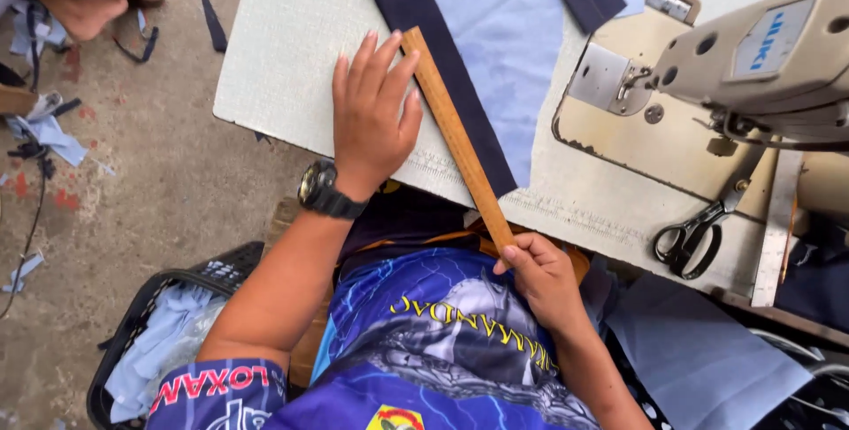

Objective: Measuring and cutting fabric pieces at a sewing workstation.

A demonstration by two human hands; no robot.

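Across the pale worktop (292, 49) lies a long wooden ruler (455, 134), beside the dark navy band of a light blue cloth (508, 36). The left hand (371, 116) presses flat, fingers spread, touching its upper end; the right hand (544, 275) grips the lower end. Black scissors (690, 235) rest near the beige sewing machine (752, 58).

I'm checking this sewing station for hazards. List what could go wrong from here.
1. The wooden ruler is pinned by the left hand at its far end only, while the right hand grips the end past the table edge; it might pivot off the dark fabric band.
2. The scissors lie near the table's front edge and could get knocked off.
3. Light blue fabric lies close to the sewing machine and may snag.
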